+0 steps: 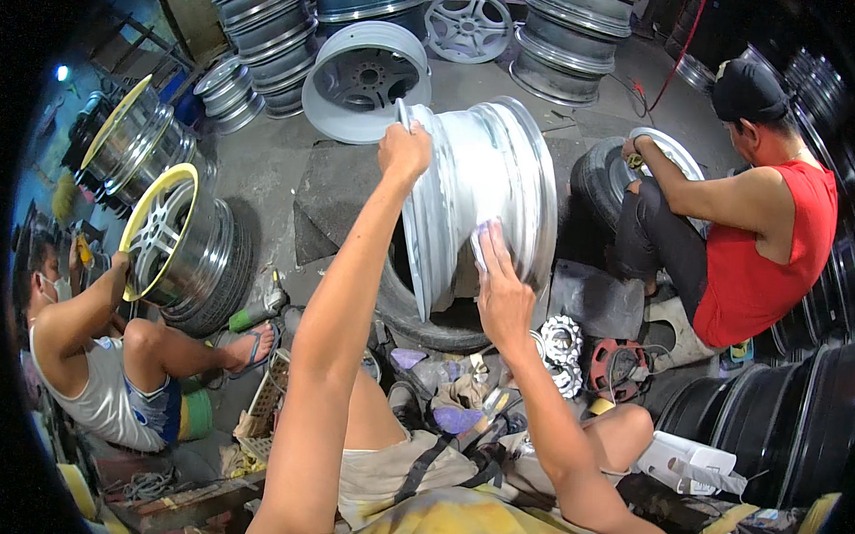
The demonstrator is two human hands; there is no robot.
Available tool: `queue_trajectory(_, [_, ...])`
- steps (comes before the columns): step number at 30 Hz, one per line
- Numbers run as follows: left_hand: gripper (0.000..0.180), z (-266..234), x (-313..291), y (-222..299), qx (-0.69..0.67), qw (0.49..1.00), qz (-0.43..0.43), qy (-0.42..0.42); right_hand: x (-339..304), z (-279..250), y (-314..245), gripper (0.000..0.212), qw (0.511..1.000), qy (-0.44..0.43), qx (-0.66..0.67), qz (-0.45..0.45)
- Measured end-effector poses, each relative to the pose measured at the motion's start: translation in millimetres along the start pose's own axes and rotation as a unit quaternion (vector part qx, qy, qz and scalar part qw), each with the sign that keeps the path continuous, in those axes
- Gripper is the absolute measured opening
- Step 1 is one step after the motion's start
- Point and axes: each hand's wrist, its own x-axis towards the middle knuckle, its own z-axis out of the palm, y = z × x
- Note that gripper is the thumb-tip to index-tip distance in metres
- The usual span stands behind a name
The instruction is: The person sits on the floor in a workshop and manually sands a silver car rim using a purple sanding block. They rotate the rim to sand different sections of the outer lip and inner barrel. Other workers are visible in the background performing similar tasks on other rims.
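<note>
A wheel rim, its barrel coated whitish-grey, stands on edge in front of me on a black tire. My left hand is closed around the rim's upper left lip. With extended fingers, my right hand presses a small pale piece of sandpaper against the lower part of the barrel; the palm hides part of it. Pieces of purple sandpaper lie among clutter near my knees.
At left, a person handles a yellow-edged rim. Another person in red works at a wheel on the right. Stacked rims stand behind. A green angle grinder lies on the floor.
</note>
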Motion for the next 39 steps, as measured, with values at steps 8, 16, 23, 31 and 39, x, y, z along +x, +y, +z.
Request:
queue_trajectory(8, [0.049, -1.3, -3.6, 8.1, 0.027, 1.0, 0.003, 0.001, 67.8, -9.4, -9.0, 0.046, 0.997, -0.002, -0.074, 0.015])
queue_trajectory(16, [0.048, -6.7, -9.7, 19.3, 0.067, 0.997, 0.029, 0.017, -49.8, -55.7, 15.5, 0.038, 0.994, -0.076, 0.068, 0.038])
queue_trajectory(23, [0.051, -7.1, -32.3, 24.1, 0.234, 0.827, 0.51, -0.036, -71.7, -79.1, 65.1, 0.037, 0.834, -0.116, 0.447, 0.302])
queue_trajectory(31, [0.07, -12.3, -174.6, -41.6, 0.357, 0.663, 0.642, -0.145, -91.5, -66.8, 89.5, 0.029, 0.693, -0.06, 0.619, 0.364])
queue_trajectory(39, [0.057, -61.1, -210.2, -35.0, 0.225, 0.895, 0.229, -0.31, -82.9, -62.5, 90.4, 0.031, 0.739, 0.013, 0.575, 0.351])
